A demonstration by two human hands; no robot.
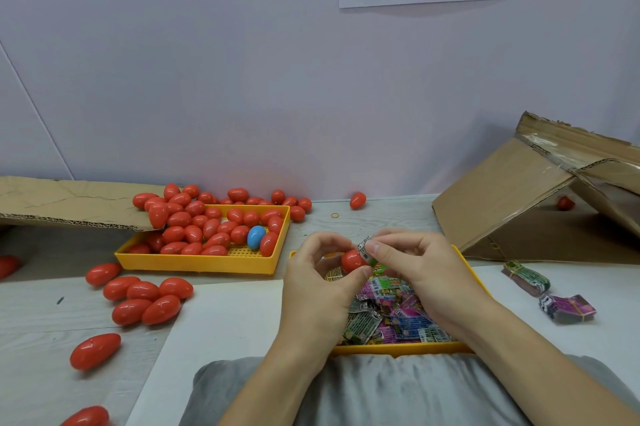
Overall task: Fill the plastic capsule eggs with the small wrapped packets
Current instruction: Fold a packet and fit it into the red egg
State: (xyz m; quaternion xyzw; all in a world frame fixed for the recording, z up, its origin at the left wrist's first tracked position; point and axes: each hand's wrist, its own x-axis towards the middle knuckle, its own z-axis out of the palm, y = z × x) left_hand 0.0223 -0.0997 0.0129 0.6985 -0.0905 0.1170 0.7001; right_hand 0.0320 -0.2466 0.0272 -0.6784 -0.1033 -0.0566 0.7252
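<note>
My left hand (320, 282) holds a red capsule egg (351, 260) between thumb and fingers above a yellow tray (398, 348) heaped with small wrapped packets (391, 316). My right hand (412, 263) pinches one small packet (365, 247) against the egg's right side. Whether the egg is open I cannot tell. A second yellow tray (204, 264) at the left holds several red eggs (204, 225) and one blue egg (255, 237).
Loose red eggs (145, 297) lie scattered on the table at the left. A flat cardboard sheet (69, 202) overhangs the left tray. A tilted cardboard box (533, 193) stands at the right. Two banded packet bundles (566, 308) lie to the right of the near tray.
</note>
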